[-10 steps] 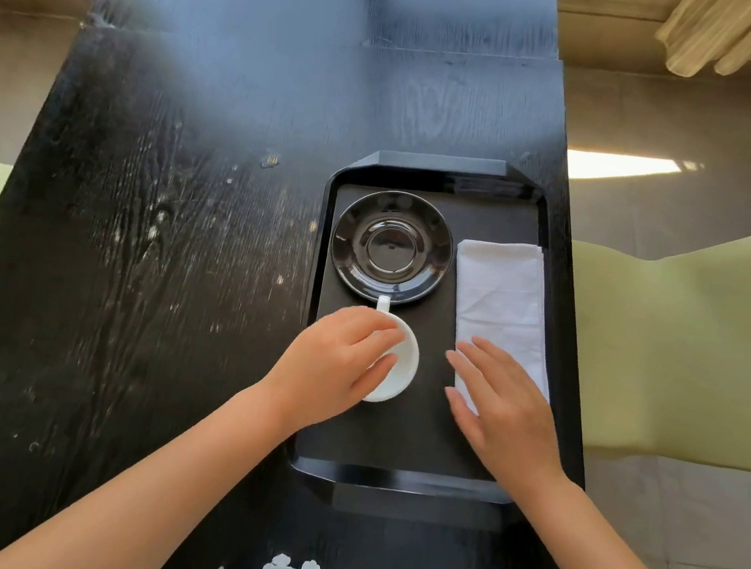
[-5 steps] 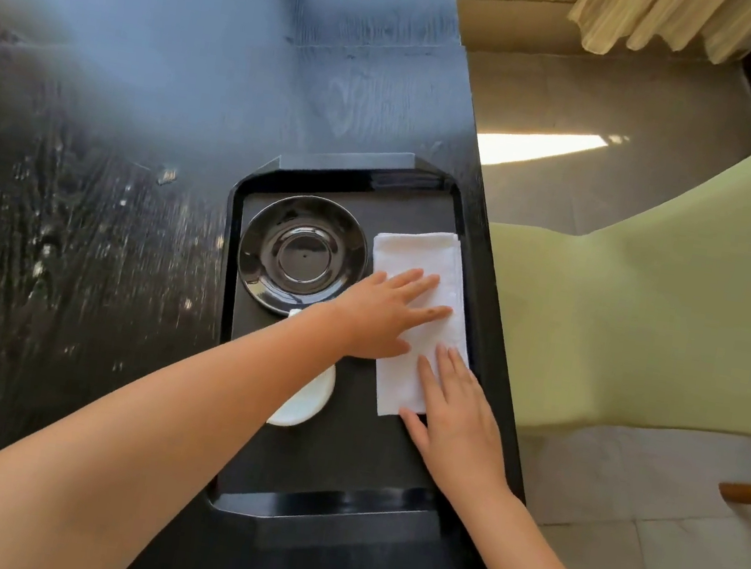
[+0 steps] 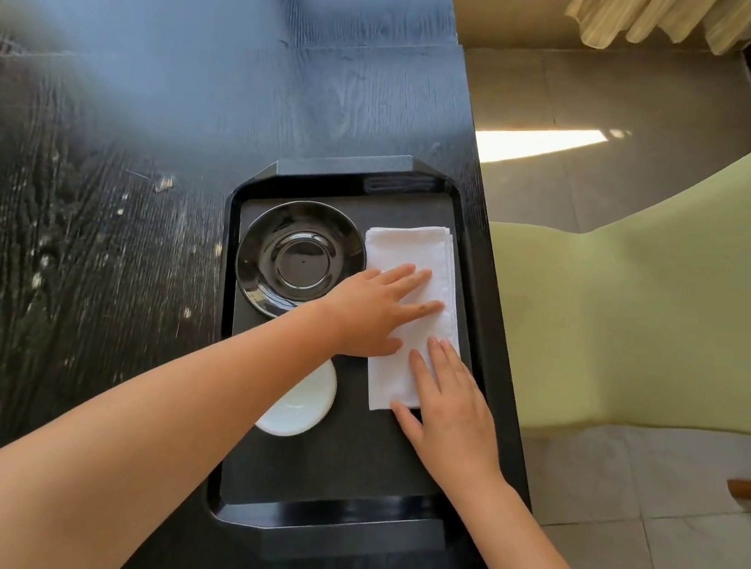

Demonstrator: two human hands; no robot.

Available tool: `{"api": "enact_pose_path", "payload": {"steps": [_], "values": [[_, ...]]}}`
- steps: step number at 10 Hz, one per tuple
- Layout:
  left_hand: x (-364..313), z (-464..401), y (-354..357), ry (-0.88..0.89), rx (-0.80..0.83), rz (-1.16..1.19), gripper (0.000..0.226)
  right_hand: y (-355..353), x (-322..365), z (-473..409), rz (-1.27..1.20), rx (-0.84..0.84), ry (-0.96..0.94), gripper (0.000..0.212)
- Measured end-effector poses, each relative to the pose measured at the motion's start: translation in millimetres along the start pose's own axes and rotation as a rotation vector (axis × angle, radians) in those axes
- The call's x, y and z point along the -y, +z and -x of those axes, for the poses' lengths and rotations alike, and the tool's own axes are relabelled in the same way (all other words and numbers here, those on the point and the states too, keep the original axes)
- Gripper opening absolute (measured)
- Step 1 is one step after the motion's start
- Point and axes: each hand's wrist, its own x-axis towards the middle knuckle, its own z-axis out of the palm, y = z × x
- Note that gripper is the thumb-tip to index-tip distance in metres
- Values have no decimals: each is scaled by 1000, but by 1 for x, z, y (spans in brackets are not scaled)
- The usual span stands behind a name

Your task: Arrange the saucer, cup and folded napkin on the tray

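A black tray (image 3: 331,514) lies on the dark table near its right edge. At the tray's far left sits a glossy black saucer (image 3: 293,256), with nothing on it. A white folded napkin (image 3: 414,253) lies lengthwise along the tray's right side. My left hand (image 3: 372,312) reaches across and rests flat on the napkin's middle, fingers spread. My right hand (image 3: 450,408) lies flat on the napkin's near end, covering its corner. A white cup (image 3: 304,402) stands on the tray floor below the saucer, partly hidden under my left forearm.
The black wooden table (image 3: 80,243) stretches to the left and far side. A pale yellow-green upholstered chair (image 3: 651,299) stands right beside the table's right edge. Tiled floor and a curtain hem show beyond it.
My left hand let go of the cup and crossed over onto the napkin. My right hand stays on the napkin's near end. The view swung to the right.
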Motion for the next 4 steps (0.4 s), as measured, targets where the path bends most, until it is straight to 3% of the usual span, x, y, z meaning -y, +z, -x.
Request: {"api": "enact_pose_path", "payload": {"steps": [2,4], "values": [[-6,4,-5,-24,10,-13,69,-5,1,-2,-14,44,7,64],[-16,38,-28,-177,-46,138,43,-48,7,-19,-70,174,21,50]]}}
